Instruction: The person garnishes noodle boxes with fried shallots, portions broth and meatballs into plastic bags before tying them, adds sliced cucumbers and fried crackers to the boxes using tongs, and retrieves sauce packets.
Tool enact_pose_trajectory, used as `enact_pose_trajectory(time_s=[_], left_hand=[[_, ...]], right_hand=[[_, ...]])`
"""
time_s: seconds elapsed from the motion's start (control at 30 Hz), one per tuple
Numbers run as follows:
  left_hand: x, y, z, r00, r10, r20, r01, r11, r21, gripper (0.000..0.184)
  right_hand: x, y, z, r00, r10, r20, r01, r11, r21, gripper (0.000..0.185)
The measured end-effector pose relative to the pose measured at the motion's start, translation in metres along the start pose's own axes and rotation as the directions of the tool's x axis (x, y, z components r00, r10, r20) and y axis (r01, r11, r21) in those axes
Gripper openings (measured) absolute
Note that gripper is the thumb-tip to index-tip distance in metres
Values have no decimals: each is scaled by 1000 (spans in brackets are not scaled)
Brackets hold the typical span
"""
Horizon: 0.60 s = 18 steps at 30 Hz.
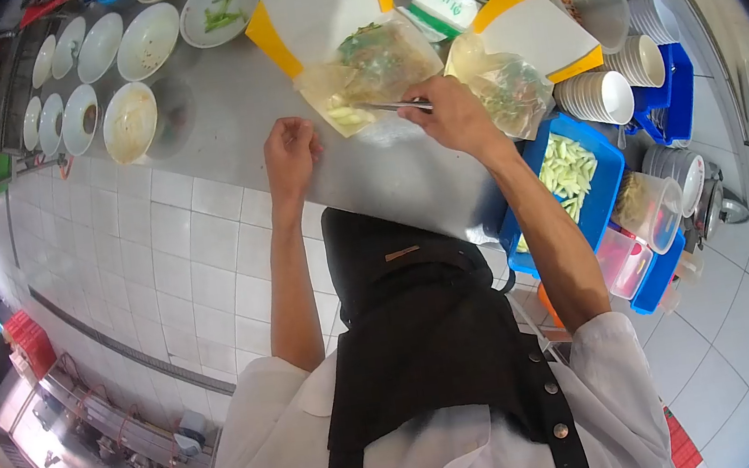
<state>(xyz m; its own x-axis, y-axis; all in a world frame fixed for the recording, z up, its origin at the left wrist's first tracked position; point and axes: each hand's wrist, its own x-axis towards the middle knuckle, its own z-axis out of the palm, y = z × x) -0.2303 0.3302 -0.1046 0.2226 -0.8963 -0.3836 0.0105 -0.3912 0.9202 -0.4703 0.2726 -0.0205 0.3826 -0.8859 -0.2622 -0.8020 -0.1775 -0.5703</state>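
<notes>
The right hand (453, 115) grasps a slim metal utensil (389, 106), which points toward the person's left. Its tip is at a few pale green pieces (349, 116); whether it touches them is too small to tell. These pieces lie just beyond the fingers, to the left of the right hand, on the near corner of a brownish wrapper (316, 82). Farther back on the same wrapper sits a mound of mixed food (381, 55) with green bits, and behind it lies a white sheet (310, 13) edged in yellow.

The left hand (293, 153) is by the front edge of the metal bench (218, 103), near the pale green pieces and apart from them, on their left. Its fingers curl inward; I cannot tell whether they close on anything.

A second wrapped portion (512, 95) lies just right of the right hand, against another yellow-edged sheet (537, 32). A blue tray (608, 170) of pale green strips (566, 168) stands beside the right forearm.
</notes>
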Motion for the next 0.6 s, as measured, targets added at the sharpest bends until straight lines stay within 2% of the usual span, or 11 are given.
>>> enact_pose_trajectory(time_s=[0.2,0.27,0.3,0.37,0.4,0.43,0.47,0.5,0.53,0.57,0.6], left_hand=[[-9,0,6,1000,-9,7,9,999,39,16],[-12,4,11,993,116,0,-114,976,185,16],[-12,6,13,993,115,2,-114,977,183,16],[-8,9,16,955,284,84,-295,880,372,15],[-6,12,17,955,284,86,-295,881,370,15],[-2,14,20,915,373,154,-398,772,495,15],[2,15,22,863,447,233,-490,635,598,15],[7,15,24,863,449,231,-491,640,592,15],[11,15,26,821,505,266,-549,571,610,14],[15,16,27,772,558,306,-605,495,623,14],[16,21,26,766,562,312,-614,495,615,14]], right_hand=[[2,15,-4,999,46,-25,-40,983,181,28],[4,18,-3,998,59,-21,-53,977,206,29],[3,20,-2,999,40,-21,-34,967,251,29],[-4,24,-9,999,23,-24,-15,956,293,28],[-20,22,-25,998,47,-38,-35,960,277,27],[-41,23,-40,996,73,-52,-57,964,261,26],[-68,30,-53,986,43,-158,-2,967,254,25],[-96,28,-79,979,170,-110,-150,974,170,25],[-126,23,-98,946,270,-179,-259,963,79,24],[-157,32,-112,893,358,-273,-387,920,-58,23],[-180,35,-127,817,527,-233,-552,833,-50,23]])
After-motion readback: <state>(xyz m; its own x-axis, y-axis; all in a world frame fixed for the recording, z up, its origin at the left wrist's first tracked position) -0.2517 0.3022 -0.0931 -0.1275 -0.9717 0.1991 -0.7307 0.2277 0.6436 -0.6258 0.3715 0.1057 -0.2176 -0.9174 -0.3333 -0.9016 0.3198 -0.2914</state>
